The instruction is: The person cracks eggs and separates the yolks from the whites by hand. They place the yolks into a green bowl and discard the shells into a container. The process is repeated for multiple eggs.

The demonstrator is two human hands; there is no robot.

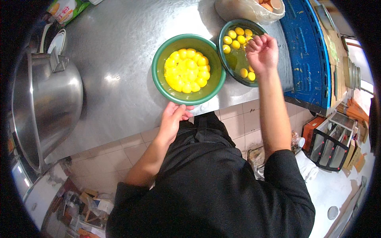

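Note:
A green plastic bowl (218, 89) stands near the edge of the steel table, with a cluster of egg yolks (190, 70) in it. My left hand (175, 116) is at its near rim, fingers loosely spread; whether they touch the rim is not certain. Right beside it is a second dark green bowl (221, 56) with yolks (235, 44) lying in clear egg white. My right hand (262, 49) hovers over that bowl's right part, palm up with fingers curled; whether anything lies inside them cannot be told. My forearm and hand hide some of the yolks.
Behind the second bowl stands a plastic-lined container (247, 12) with eggshells (269, 5). A large steel pot (56, 98) occupies the left of the steel table (119, 59). A blue metal panel (303, 53) borders the right side. A printed bag (65, 12) lies at the far left.

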